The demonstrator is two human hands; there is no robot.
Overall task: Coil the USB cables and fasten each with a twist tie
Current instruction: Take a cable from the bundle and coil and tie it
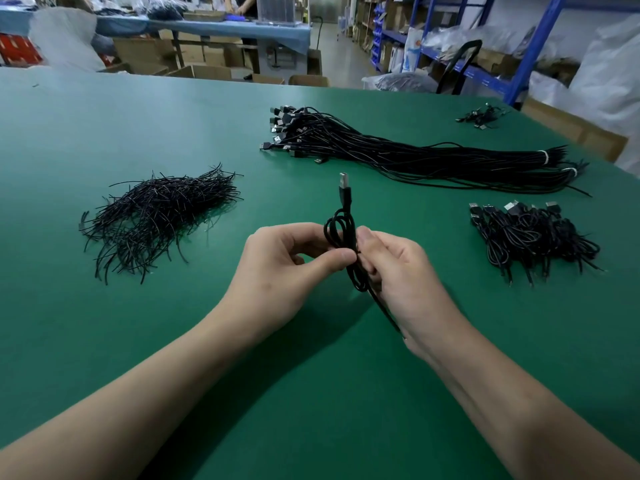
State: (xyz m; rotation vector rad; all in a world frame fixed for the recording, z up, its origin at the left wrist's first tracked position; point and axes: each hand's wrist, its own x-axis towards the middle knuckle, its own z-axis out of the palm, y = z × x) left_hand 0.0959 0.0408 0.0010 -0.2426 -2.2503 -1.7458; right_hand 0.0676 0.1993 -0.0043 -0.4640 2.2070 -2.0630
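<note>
A coiled black USB cable [343, 223] stands upright between my hands above the green table [104, 133], its silver plug pointing up. My left hand [294, 258] pinches the coil's middle with thumb and fingers. My right hand [394, 268] grips the same spot from the right, and the cable's tail runs down along that palm. A heap of black twist ties [156, 216] lies to the left. A long bundle of uncoiled USB cables [415, 154] lies beyond my hands. A pile of coiled cables [530, 237] sits to the right.
A small cluster of cables [481, 116] lies at the table's far right corner. Behind the table are cardboard boxes [201, 71], a blue-covered workbench [207, 29] with a person standing at it, blue shelving [485, 64] and white bags [609, 74].
</note>
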